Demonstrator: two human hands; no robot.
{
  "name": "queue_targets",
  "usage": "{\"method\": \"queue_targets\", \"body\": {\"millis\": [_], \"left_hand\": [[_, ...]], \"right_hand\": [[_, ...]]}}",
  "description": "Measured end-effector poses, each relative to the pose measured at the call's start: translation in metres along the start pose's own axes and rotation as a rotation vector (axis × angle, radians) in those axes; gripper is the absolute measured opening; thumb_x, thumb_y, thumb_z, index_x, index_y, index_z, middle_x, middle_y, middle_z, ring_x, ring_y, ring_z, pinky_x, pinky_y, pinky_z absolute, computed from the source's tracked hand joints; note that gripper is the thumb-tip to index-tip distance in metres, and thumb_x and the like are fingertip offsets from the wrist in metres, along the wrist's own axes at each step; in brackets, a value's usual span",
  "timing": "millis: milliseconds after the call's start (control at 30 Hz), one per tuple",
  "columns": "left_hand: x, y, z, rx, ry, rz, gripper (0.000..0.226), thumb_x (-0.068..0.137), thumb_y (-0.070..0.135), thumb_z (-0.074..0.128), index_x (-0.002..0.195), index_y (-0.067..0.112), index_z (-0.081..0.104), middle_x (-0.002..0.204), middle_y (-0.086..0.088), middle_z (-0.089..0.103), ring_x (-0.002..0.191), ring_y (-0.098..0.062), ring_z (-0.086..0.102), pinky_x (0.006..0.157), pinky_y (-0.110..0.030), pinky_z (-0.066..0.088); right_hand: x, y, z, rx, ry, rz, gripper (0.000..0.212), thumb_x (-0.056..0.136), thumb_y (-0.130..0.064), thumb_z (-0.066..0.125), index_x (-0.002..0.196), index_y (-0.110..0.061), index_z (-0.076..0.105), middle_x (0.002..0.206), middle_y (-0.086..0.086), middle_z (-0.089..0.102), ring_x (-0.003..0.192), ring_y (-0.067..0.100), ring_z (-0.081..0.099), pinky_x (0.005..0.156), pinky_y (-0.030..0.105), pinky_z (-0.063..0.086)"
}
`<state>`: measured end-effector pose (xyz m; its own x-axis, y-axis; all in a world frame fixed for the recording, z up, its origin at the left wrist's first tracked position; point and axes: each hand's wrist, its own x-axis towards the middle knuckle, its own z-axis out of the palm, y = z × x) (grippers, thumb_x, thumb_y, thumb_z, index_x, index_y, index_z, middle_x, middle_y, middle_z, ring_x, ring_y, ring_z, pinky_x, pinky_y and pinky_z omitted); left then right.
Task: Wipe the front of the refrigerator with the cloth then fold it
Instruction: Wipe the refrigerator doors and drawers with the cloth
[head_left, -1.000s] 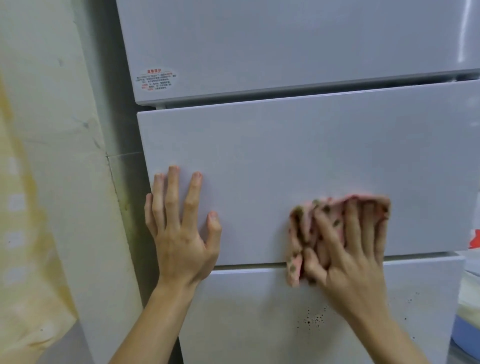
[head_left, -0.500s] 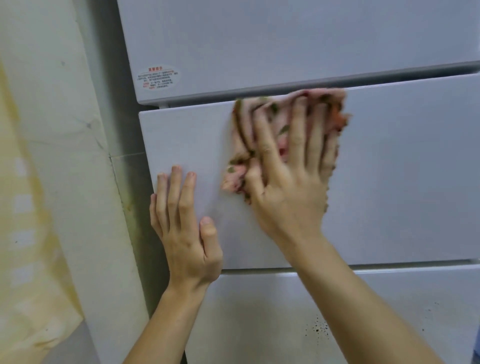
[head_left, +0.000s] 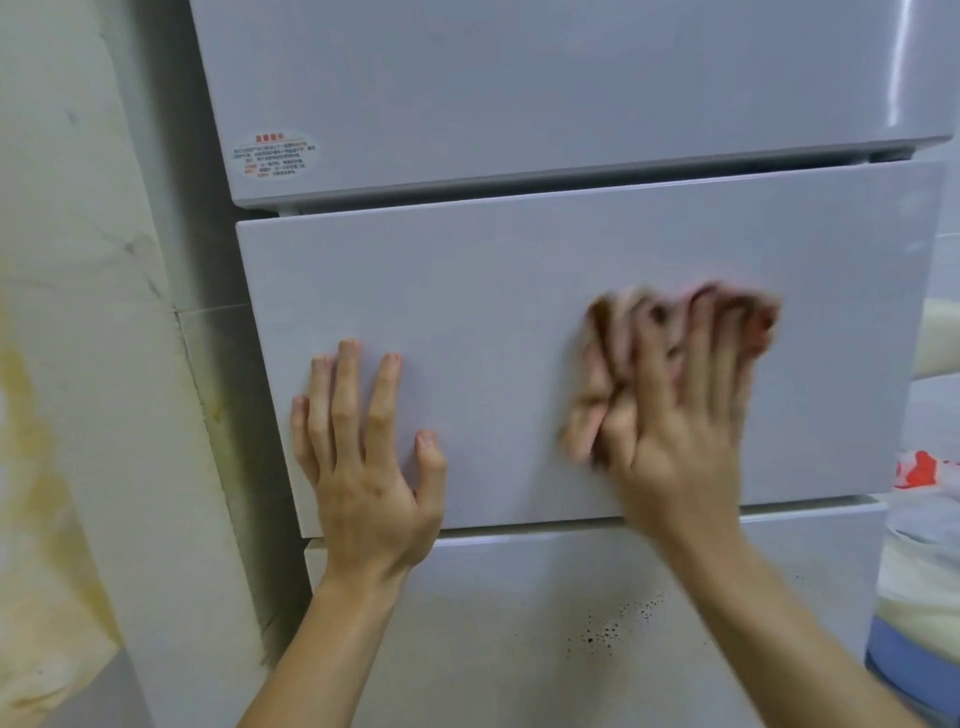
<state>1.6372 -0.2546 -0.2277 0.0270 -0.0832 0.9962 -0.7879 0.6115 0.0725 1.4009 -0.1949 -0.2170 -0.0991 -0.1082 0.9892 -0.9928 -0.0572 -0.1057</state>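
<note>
Right hand (head_left: 675, 431), fingers spread flat, presses the cloth (head_left: 589, 415) against the refrigerator's middle drawer front (head_left: 493, 291); left hand (head_left: 363, 467) braces (fingers straight, apart). Overlap strokes, then treat the dark specks (head_left: 613, 631) below.

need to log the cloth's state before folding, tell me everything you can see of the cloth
The cloth is a pinkish rag with dark greenish-brown and red patches, soft and bunched, not folded. Blur hides its pattern. The right hand presses it flat-fingered against the right half of the refrigerator's middle drawer front, covering most of it; lumps show left of and above the fingers.
</note>
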Motion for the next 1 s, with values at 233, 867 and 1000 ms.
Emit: {"method": "queue_targets", "body": {"millis": [233,867,1000], "left_hand": [[0.003,0.012,0.009,0.011,0.027,-0.004,0.065,0.092,0.024,0.054,0.154,0.007,0.043,0.167,-0.015,0.033,0.158,-0.035,0.023,0.128,-0.057,0.013],[0.005,0.066,0.028,0.050,-0.021,0.104,0.064,0.091,0.032,0.057,0.153,0.016,0.051,0.166,-0.014,0.035,0.157,-0.036,0.027,0.124,-0.065,0.018],[0.005,0.069,0.031,0.053,-0.009,0.095,0.065,0.090,0.031,0.055,0.153,0.016,0.050,0.167,-0.013,0.034,0.157,-0.035,0.026,0.125,-0.065,0.016]], "right_hand": [[0.057,-0.008,0.001,-0.070,0.123,0.144,0.059,0.108,-0.045,0.035,0.164,-0.027,0.030,0.169,0.028,0.014,0.158,0.048,0.010,0.128,0.061,0.008],[0.078,0.067,-0.019,-0.026,0.169,0.164,0.058,0.107,-0.038,0.039,0.163,-0.020,0.033,0.169,0.028,0.016,0.157,0.049,0.011,0.126,0.066,0.008],[-0.008,0.084,-0.023,-0.003,0.071,0.035,0.062,0.099,-0.026,0.045,0.161,-0.022,0.038,0.169,0.024,0.019,0.158,0.048,0.013,0.126,0.067,0.011]]}}
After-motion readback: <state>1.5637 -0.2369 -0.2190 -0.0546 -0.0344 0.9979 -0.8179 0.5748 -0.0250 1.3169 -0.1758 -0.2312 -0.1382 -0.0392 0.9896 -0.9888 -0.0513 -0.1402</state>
